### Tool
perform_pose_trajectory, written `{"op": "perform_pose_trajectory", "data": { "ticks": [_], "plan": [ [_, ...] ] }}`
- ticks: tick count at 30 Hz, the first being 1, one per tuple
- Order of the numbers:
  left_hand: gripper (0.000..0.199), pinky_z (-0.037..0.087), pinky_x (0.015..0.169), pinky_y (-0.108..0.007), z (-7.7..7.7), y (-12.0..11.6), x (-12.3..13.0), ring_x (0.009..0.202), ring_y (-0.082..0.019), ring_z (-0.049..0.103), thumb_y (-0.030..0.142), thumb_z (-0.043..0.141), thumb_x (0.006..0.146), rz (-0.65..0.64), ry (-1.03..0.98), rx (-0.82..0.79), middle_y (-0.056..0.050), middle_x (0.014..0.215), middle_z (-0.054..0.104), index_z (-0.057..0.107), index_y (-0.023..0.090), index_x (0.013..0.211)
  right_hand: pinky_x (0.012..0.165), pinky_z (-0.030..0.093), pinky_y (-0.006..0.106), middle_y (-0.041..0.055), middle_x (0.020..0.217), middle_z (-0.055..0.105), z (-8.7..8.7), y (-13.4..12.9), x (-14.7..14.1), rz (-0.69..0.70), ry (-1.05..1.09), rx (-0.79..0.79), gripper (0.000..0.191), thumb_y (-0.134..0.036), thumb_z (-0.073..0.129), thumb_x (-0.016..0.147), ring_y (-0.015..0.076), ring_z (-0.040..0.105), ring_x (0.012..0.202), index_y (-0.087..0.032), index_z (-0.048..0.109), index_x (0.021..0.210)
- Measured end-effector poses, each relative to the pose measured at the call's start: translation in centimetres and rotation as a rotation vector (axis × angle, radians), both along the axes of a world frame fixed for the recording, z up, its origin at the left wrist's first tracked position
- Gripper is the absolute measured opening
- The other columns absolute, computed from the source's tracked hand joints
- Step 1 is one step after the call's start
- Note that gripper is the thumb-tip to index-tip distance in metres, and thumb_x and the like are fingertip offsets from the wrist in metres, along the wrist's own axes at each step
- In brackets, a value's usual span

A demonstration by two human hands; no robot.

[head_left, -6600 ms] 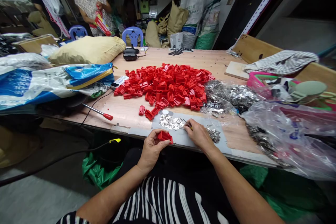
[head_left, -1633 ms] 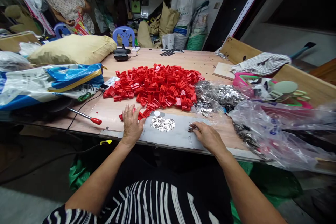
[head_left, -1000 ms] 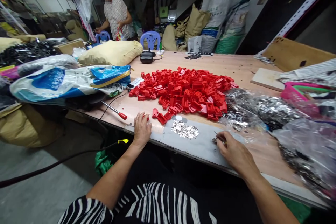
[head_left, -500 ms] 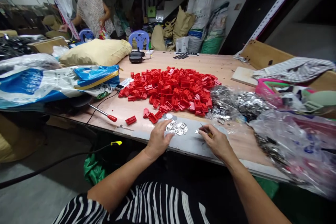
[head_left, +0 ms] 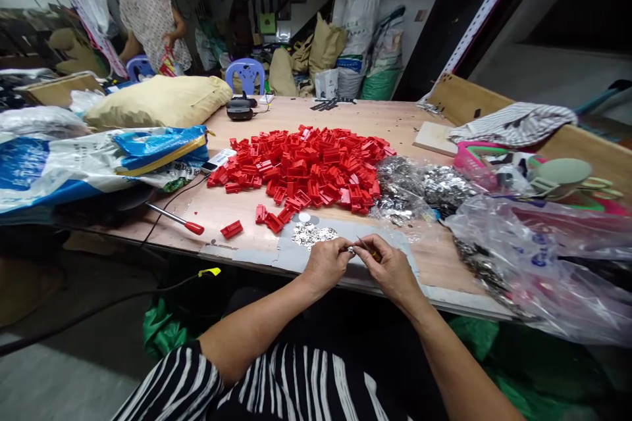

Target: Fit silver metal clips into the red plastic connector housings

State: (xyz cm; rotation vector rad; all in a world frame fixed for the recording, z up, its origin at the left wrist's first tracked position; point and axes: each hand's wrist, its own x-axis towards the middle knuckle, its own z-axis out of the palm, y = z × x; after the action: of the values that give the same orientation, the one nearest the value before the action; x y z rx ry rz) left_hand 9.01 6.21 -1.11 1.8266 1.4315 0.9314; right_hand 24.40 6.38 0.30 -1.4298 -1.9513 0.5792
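Observation:
Near the table's front edge my left hand is closed in a pinch on a small shiny metal piece. My right hand meets it fingertip to fingertip, closed around a thin pointed tool with a yellow handle. The tool's dark tip points up and to the left; its exact kind is unclear. Just beyond my left hand, a flat heap of small silvery metal pieces lies on a grey mat. A large pile of red plastic parts sits behind it, with several loose ones nearer me.
Clear bags of metal pieces lie right of the red pile, beside a plastic bag and a pink basket. On the left are a red-handled lever and a sack. Another person stands at the back left.
My left hand has moved right, away from the metal heap, and come together with my right hand. The metal piece is now between their fingertips. The whole view has shifted slightly.

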Motion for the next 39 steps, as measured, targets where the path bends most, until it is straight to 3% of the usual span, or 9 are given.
{"op": "perform_pose_trajectory", "data": {
  "ticks": [5, 10, 13, 17, 20, 25, 31, 35, 39],
  "plan": [
    [0.018, 0.048, 0.081, -0.028, -0.5, 0.3, -0.4, 0.086, -0.019, 0.067, 0.019, 0.058, 0.084, 0.002, 0.119, 0.038, -0.005, 0.092, 0.074, 0.072, 0.02, 0.096, 0.061, 0.045, 0.026, 0.0019, 0.078, 0.07, -0.4, 0.1, 0.2, -0.069, -0.043, 0.108, 0.014, -0.034, 0.051, 0.086, 0.0163, 0.065, 0.064, -0.022, 0.059, 0.087],
    [0.016, 0.044, 0.091, -0.035, -1.1, 0.8, 0.2, 0.095, -0.022, 0.061, 0.023, 0.061, 0.084, -0.028, 0.22, 0.104, -0.007, 0.096, 0.072, 0.072, 0.02, 0.096, 0.065, 0.048, 0.028, 0.0042, 0.084, 0.072, -0.5, 0.3, 1.0, -0.123, -0.062, 0.12, 0.015, -0.035, 0.051, 0.085, 0.0188, 0.068, 0.07, -0.022, 0.058, 0.089],
    [0.016, 0.042, 0.088, -0.041, -1.3, 1.1, 0.9, 0.098, -0.027, 0.056, 0.027, 0.064, 0.082, -0.056, 0.353, 0.181, -0.009, 0.095, 0.069, 0.072, 0.019, 0.093, 0.067, 0.05, 0.028, 0.0057, 0.088, 0.073, -0.6, 0.3, 1.5, -0.14, -0.058, 0.136, 0.018, -0.034, 0.049, 0.084, 0.0197, 0.069, 0.074, -0.022, 0.059, 0.094],
    [0.027, 0.042, 0.083, -0.04, -1.5, 1.1, 1.1, 0.097, -0.027, 0.053, 0.034, 0.069, 0.078, -0.078, 0.464, 0.262, -0.009, 0.096, 0.066, 0.07, 0.02, 0.101, 0.068, 0.05, 0.028, 0.0055, 0.087, 0.074, -0.8, 0.2, 2.0, -0.14, -0.046, 0.108, 0.019, -0.036, 0.05, 0.084, 0.0197, 0.069, 0.073, -0.022, 0.061, 0.091],
    [0.031, 0.041, 0.085, -0.039, -1.4, 1.0, -0.1, 0.097, -0.025, 0.052, 0.034, 0.069, 0.078, -0.026, 0.418, 0.277, -0.007, 0.099, 0.066, 0.068, 0.021, 0.106, 0.068, 0.05, 0.029, 0.0058, 0.089, 0.075, -0.9, 0.2, 2.5, -0.177, -0.044, 0.078, 0.02, -0.036, 0.05, 0.084, 0.02, 0.069, 0.075, -0.022, 0.062, 0.091],
    [0.029, 0.04, 0.087, -0.037, -0.2, 1.4, -4.3, 0.098, -0.024, 0.052, 0.027, 0.066, 0.081, 0.148, 0.454, 0.277, -0.006, 0.106, 0.066, 0.066, 0.022, 0.11, 0.07, 0.049, 0.03, 0.0057, 0.091, 0.074, -0.9, 0.5, 3.0, -0.196, -0.106, 0.075, 0.019, -0.033, 0.049, 0.085, 0.0207, 0.069, 0.079, -0.021, 0.063, 0.092],
    [0.042, 0.037, 0.089, -0.041, 1.4, 3.5, -8.6, 0.106, -0.028, 0.049, 0.027, 0.066, 0.081, 0.392, 0.638, 0.21, -0.008, 0.116, 0.064, 0.058, 0.021, 0.122, 0.073, 0.047, 0.031, 0.0058, 0.105, 0.071, -0.8, 1.6, 1.6, -0.192, -0.45, 0.043, 0.021, -0.024, 0.049, 0.088, 0.0228, 0.067, 0.09, -0.021, 0.065, 0.1],
    [0.036, 0.034, 0.089, -0.043, 1.1, 4.7, -9.4, 0.108, -0.03, 0.048, 0.035, 0.064, 0.082, 0.42, 0.707, 0.121, -0.01, 0.108, 0.066, 0.06, 0.021, 0.115, 0.071, 0.046, 0.03, 0.006, 0.113, 0.068, -0.7, 2.6, 0.3, -0.182, -0.612, 0.004, 0.023, -0.024, 0.05, 0.09, 0.0229, 0.065, 0.094, -0.022, 0.064, 0.108],
    [0.025, 0.032, 0.09, -0.042, 0.5, 5.4, -9.4, 0.105, -0.029, 0.05, 0.029, 0.064, 0.082, 0.406, 0.708, 0.091, -0.011, 0.1, 0.069, 0.064, 0.021, 0.106, 0.064, 0.043, 0.029, 0.0055, 0.106, 0.068, -0.8, 3.4, -0.4, -0.156, -0.679, -0.009, 0.021, -0.026, 0.049, 0.091, 0.0218, 0.065, 0.089, -0.023, 0.064, 0.106]
  ]
}}
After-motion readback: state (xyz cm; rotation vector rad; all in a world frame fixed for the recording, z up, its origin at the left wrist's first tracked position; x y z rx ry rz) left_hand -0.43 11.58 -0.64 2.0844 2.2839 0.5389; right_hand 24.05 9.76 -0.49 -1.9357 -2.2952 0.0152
